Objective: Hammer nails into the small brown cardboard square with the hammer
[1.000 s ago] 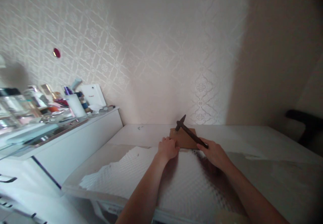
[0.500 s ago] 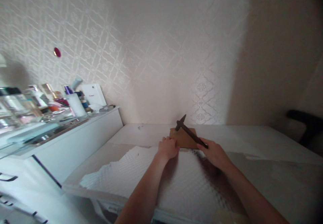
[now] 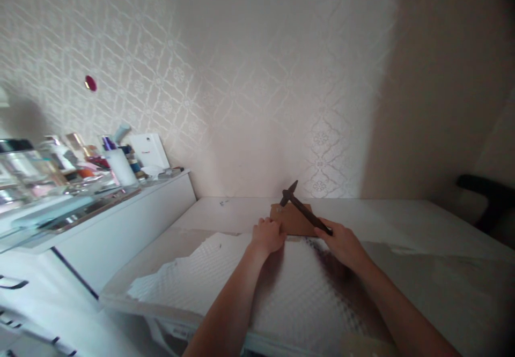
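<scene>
My right hand (image 3: 341, 242) is closed around the handle end of a dark hammer (image 3: 306, 212). The hammer's head is over the far left part of a flat brown board (image 3: 295, 220); whether it touches is hard to tell. Something small and pale, too tiny to name, shows on the board under the head. My left hand (image 3: 269, 235) grips the board's near left edge, fingers curled on it. Under my forearms spreads a white quilted sheet (image 3: 225, 260) with a torn-looking edge.
A white table (image 3: 426, 223) runs back to the patterned wall. A few tiny dark bits (image 3: 224, 203) lie at its far left. On the left stands a white cabinet (image 3: 132, 212) crowded with bottles (image 3: 120, 166) and a white box (image 3: 149, 151). A black curved object (image 3: 486, 193) is at the right.
The hammer's head has risen slightly above the board. My left hand and the board have stayed in place.
</scene>
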